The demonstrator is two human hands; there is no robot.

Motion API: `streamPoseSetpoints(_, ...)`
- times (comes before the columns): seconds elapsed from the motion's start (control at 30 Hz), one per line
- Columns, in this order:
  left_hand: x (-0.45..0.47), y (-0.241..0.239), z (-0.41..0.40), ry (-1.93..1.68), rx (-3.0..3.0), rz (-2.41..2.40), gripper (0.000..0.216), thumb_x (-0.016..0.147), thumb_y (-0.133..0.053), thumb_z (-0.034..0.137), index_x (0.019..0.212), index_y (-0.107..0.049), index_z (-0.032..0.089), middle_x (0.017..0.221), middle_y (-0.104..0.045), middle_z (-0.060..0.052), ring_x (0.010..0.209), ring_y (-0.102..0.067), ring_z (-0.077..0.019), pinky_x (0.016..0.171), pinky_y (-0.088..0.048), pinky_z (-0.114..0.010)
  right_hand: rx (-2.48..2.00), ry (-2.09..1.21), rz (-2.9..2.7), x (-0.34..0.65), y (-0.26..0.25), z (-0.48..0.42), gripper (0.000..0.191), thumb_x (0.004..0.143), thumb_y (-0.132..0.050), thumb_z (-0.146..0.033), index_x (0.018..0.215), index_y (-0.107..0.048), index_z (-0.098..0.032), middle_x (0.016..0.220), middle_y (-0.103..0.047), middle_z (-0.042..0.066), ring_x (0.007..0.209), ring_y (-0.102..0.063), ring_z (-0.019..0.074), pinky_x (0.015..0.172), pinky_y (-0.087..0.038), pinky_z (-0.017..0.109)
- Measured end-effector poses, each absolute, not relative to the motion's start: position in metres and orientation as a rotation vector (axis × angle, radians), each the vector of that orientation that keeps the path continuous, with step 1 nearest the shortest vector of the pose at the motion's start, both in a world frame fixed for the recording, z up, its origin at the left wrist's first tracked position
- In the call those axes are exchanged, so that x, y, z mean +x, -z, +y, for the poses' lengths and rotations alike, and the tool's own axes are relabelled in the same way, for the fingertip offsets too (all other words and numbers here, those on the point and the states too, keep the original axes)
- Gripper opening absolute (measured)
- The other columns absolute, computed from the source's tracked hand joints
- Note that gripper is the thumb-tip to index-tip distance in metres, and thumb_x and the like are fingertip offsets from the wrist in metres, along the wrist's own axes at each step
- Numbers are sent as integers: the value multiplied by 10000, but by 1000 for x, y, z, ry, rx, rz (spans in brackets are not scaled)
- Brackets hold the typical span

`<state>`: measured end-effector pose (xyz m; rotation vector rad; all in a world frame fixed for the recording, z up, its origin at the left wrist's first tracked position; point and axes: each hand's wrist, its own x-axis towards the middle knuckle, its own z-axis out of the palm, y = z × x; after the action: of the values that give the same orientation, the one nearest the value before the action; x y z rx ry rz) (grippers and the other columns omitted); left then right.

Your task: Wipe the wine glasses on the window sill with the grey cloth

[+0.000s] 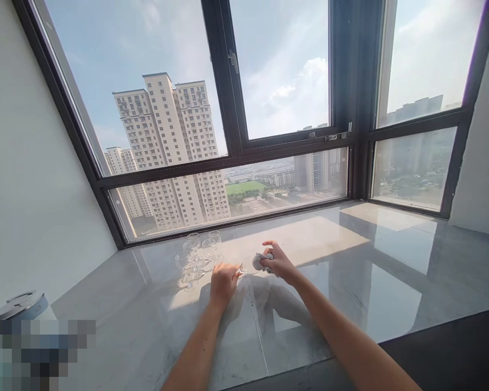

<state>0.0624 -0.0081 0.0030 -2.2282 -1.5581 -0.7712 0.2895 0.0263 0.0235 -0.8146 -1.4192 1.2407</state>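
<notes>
My left hand [223,281] is closed round the stem of a clear wine glass [246,264], which lies tilted sideways above the marble sill [350,260]. My right hand [277,262] is closed on a small grey cloth [261,260] pressed against the glass's bowl. Just left of my hands, several more clear stemmed glasses [196,256] stand upright in a cluster on the sill near the window.
A large dark-framed window [236,152] runs along the back of the sill, with tower blocks outside. A white wall [28,179] closes the left side. A round lidded container [20,305] sits at the lower left. A dark surface [452,353] lies at the lower right.
</notes>
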Motion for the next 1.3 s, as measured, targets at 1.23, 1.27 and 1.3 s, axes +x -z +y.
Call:
streamPoseSetpoints(1.23, 84, -23, -33, 1633, -3482, -1952, 519, 812, -622, 612, 765, -719, 104, 452, -447, 34, 413, -411, -77, 482, -305, -235, -693, -1325, -1023, 288, -26, 32, 667, 573, -846, -408, 1104, -495, -211, 693, -643, -33, 545, -569, 125, 498, -414, 232)
streamPoseSetpoints(1.27, 84, -24, -34, 1661, -3540, -1921, 512, 806, -633, 607, 759, -712, 103, 454, -435, 38, 417, -403, -75, 485, -305, -235, -703, -1343, -1032, 286, -26, 30, 675, 565, -847, -404, 1106, -493, -209, 689, -641, -33, 544, -569, 126, 496, -410, 230)
streamPoseSetpoints(1.3, 85, -24, -35, 1728, -3585, -1880, 502, 801, -644, 602, 754, -702, 105, 459, -423, 44, 425, -395, -73, 495, -314, -236, -714, -1356, -1044, 284, -26, 29, 683, 558, -848, -397, 1108, -491, -207, 683, -638, -35, 537, -563, 125, 488, -402, 228)
